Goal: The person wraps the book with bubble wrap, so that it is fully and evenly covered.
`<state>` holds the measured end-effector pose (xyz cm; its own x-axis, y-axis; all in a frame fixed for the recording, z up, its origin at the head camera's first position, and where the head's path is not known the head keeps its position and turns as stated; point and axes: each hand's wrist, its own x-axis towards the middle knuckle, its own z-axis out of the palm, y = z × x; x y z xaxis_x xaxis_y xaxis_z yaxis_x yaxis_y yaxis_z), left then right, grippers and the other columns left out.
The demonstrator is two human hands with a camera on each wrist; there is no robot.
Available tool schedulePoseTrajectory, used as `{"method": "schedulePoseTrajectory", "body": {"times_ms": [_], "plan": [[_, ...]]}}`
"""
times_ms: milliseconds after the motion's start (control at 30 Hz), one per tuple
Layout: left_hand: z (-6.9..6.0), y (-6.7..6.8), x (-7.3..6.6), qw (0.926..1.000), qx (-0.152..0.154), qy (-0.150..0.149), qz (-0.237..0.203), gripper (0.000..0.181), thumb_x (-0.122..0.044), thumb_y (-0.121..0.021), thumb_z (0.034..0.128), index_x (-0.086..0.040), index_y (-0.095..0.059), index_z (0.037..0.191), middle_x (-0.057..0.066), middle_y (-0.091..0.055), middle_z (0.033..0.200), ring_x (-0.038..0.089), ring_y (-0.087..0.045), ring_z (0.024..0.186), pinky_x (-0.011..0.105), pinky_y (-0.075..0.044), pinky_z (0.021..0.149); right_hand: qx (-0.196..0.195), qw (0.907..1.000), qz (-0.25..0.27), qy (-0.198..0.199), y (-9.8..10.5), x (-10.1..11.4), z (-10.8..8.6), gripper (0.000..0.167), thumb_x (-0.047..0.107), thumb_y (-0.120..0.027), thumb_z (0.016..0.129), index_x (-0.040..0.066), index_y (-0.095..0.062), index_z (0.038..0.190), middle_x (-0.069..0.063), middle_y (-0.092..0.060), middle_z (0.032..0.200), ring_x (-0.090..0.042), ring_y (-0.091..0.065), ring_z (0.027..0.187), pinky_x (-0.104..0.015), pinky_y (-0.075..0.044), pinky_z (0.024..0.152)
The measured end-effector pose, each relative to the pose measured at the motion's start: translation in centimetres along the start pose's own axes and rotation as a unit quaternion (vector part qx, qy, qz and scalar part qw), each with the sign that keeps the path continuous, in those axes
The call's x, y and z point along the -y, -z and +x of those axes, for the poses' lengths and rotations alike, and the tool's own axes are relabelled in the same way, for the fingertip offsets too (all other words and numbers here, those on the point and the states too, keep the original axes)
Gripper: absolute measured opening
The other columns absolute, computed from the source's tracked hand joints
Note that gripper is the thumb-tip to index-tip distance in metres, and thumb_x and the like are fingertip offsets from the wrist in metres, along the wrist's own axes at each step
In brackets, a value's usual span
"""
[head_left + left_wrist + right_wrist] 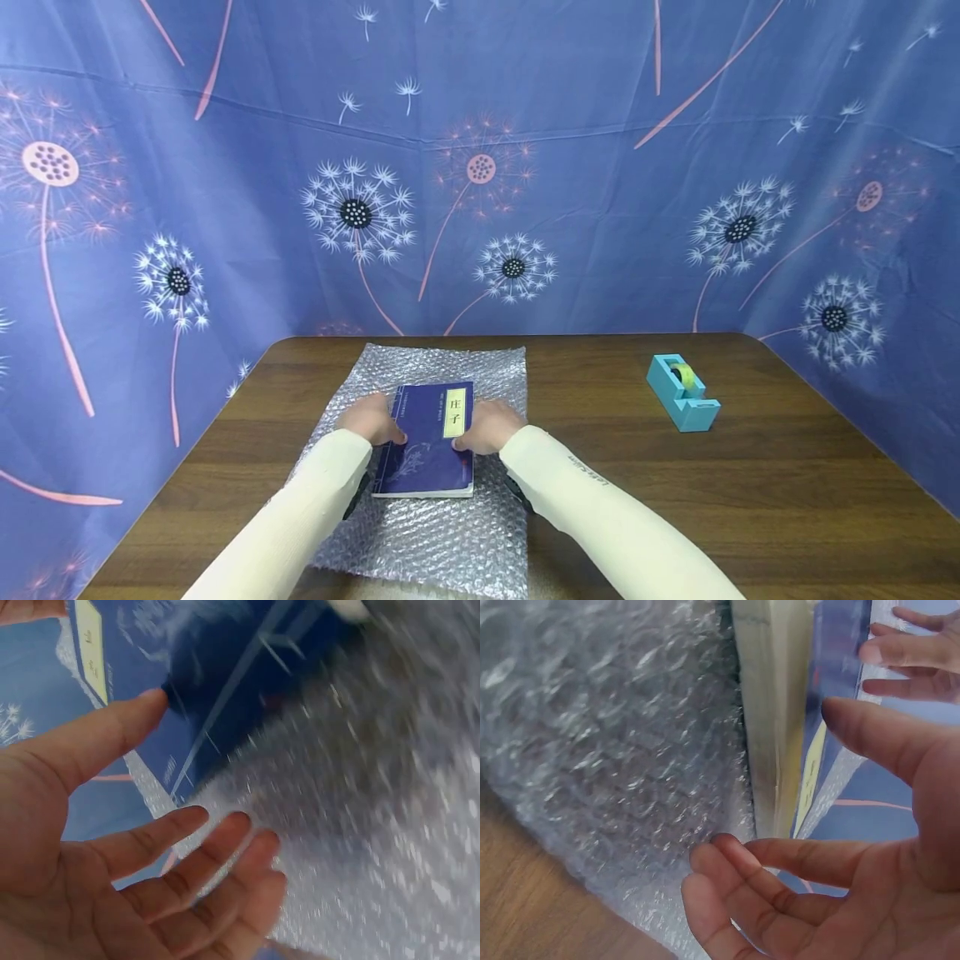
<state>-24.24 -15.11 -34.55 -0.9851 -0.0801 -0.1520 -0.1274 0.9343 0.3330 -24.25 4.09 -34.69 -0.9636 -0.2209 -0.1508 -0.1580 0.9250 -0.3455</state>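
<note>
A dark blue book [427,467] with a yellow title label lies on a sheet of bubble wrap [420,546]. My left hand [371,419] is at the book's left edge. In the left wrist view, the thumb of that hand [112,847] reaches the cover while its relaxed fingers spread beside the spine edge, over the wrap. At the opposite edge is my right hand [491,427]. The right wrist view shows this hand [855,847] with thumb stretched toward the cover and fingers loosely bent beside the page block [769,712], not curled round it.
A light blue tape dispenser [682,396] with a yellow-green roll stands toward the right of the brown wooden table [600,467]. Behind the table hangs a blue cloth [600,208] with a dandelion pattern, which also runs along both sides.
</note>
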Motion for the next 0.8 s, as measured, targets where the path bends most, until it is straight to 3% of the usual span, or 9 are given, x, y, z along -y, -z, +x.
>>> {"method": "schedulePoseTrajectory", "body": {"times_ms": [167, 467, 800], "plan": [[-0.1, 0.6, 0.8, 0.9991, 0.012, 0.013, 0.038, 0.058, -0.033, -0.089, 0.0776, 0.009, -0.068, 0.112, 0.027, -0.068, 0.114, 0.041, -0.066, 0.102, 0.054, -0.055, 0.089, 0.004, 0.9998, -0.014, -0.013, -0.1, -0.1, 0.0, 0.04, 0.036, -0.084, 0.082, 0.003, -0.07, 0.1, -0.014, -0.069, 0.104, -0.029, -0.065, 0.098, -0.047, -0.055, 0.089], [0.0, 0.8, 1.3, 0.9984, 0.033, 0.028, 0.035, 0.049, -0.037, -0.089, 0.077, 0.004, -0.07, 0.097, 0.023, -0.07, 0.11, 0.036, -0.067, 0.097, 0.053, -0.055, 0.086, -0.002, 0.9997, -0.02, -0.012, -0.2, -0.1, -0.2, 0.045, 0.036, -0.086, 0.08, 0.001, -0.07, 0.104, -0.015, -0.069, 0.108, -0.032, -0.065, 0.104, -0.048, -0.055, 0.091], [-0.1, 0.5, 0.7, 0.9986, 0.023, 0.02, 0.044, 0.059, -0.037, -0.09, 0.0764, 0.007, -0.068, 0.109, 0.025, -0.068, 0.115, 0.039, -0.067, 0.099, 0.051, -0.057, 0.084, 0.015, 0.9995, -0.022, 0.015, 0.2, -0.9, -0.2, 0.044, 0.033, -0.084, 0.082, 0.004, -0.07, 0.112, -0.015, -0.07, 0.118, -0.034, -0.063, 0.113, -0.049, -0.052, 0.097]]}}
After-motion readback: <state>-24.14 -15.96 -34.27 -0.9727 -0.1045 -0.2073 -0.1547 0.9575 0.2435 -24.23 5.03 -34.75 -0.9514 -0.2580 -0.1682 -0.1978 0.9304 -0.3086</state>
